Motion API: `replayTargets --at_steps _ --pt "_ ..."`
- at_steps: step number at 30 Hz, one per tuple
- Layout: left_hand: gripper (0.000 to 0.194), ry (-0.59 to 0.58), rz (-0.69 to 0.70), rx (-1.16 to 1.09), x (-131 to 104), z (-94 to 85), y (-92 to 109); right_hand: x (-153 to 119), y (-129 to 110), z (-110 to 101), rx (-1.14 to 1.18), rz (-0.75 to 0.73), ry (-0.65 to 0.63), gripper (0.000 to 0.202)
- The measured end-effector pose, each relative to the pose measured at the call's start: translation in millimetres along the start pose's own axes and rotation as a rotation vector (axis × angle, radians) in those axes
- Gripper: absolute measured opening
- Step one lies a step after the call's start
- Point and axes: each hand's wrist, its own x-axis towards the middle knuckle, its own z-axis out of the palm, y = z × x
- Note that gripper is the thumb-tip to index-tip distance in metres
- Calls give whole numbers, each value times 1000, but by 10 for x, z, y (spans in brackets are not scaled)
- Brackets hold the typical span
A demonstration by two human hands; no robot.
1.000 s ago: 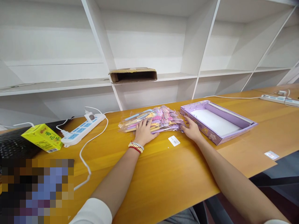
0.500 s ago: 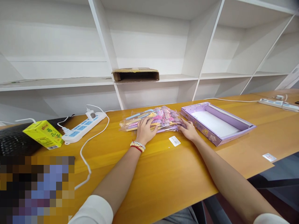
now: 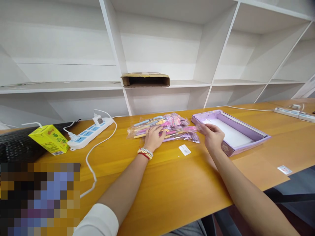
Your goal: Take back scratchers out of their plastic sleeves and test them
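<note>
In the head view I am seeing plastic packets [image 3: 172,120] lying just left of the purple box [image 3: 242,125]. My left hand [image 3: 154,138] is resting on them, fingers partly spread; my right hand [image 3: 213,136], by the box's left side, is pinching one packet's end [image 3: 194,129]. With left pressing while right is pulling, thin plastic could be tearing

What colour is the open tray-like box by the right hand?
The open box is purple outside and inside, with a white bottom; clearest in the head view.
</note>
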Motion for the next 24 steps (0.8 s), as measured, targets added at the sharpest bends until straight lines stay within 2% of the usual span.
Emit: replayTargets --at_steps 3,6,7,9,11,14,17,19,21,24 --pt "39 46 -5 -23 34 -95 80 44 -100 -5 138 56 48 35" --pt "38 40 82 -72 48 -224 302 28 -213 12 185 37 27 35" --pt "42 2 130 -88 43 -256 404 8 -253 29 189 30 19 34" --pt "64 -93 211 -109 19 -286 620 -46 -336 79 195 34 -7 33" --pt "82 -177 234 -124 -14 -276 806 -102 -418 133 203 50 -41 33" --pt "61 -288 139 -175 -66 -269 937 -140 -504 168 195 42 -74 33" --pt "44 -350 64 -200 -139 -377 859 -94 -490 116 166 47 -150 28" --pt "41 -346 51 -168 -219 -512 715 -44 -421 66 70 99 -298 26" --pt "40 -341 25 -111 -328 -660 525 -15 -326 44 -194 169 -506 27" --pt "38 -369 -19 -33 -523 -840 223 -52 -208 113 -867 284 -919 28"
